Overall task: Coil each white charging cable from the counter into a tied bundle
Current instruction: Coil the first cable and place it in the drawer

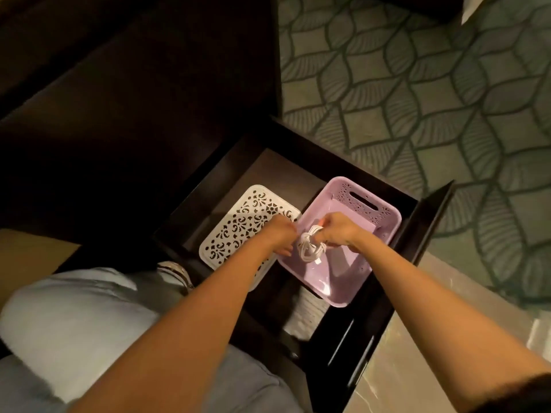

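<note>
Pinching the coiled white cable [310,248], left hand [280,234] and right hand [338,230] meet above a basket [386,214].

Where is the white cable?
Centre of the head view: the cable is in the right hand, over the pink basket in the drawer, right of the white basket.

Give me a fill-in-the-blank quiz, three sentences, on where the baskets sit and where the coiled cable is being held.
1. The lilac plastic basket stands to the ____ of the white perforated plastic basket.
2. Both baskets sit inside an open dark wooden ____.
3. The right hand grips the coiled white charging cable over the ____ basket.

Missing words: right; drawer; lilac.
</note>
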`<state>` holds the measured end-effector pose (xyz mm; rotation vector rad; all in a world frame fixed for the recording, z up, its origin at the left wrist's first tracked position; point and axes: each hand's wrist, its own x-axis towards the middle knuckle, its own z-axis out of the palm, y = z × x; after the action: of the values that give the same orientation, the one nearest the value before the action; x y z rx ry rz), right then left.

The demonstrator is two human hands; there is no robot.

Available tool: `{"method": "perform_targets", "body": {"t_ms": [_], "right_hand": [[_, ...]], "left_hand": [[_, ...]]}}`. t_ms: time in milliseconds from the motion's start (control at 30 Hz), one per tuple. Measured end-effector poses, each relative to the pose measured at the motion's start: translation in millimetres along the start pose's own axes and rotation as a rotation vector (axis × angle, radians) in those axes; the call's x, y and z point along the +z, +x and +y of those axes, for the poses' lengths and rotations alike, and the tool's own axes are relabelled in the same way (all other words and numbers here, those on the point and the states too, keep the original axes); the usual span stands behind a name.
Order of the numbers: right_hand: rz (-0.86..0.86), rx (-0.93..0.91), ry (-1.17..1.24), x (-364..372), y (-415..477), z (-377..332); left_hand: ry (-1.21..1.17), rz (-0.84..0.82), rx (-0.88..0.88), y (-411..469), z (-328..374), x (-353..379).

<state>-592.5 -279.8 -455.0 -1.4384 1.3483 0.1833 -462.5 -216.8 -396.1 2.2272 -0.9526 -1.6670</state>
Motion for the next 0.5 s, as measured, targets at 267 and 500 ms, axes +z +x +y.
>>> {"method": "perform_targets", "body": {"t_ms": [267, 500], "right_hand": [[0.041, 0.147, 0.014, 32, 25, 14], [0.184, 0.028, -0.035, 44, 32, 19]], "left_hand": [[0.199, 0.069, -0.045, 23, -6, 6], [0.186, 0.02, -0.059, 30, -5, 4]]}}
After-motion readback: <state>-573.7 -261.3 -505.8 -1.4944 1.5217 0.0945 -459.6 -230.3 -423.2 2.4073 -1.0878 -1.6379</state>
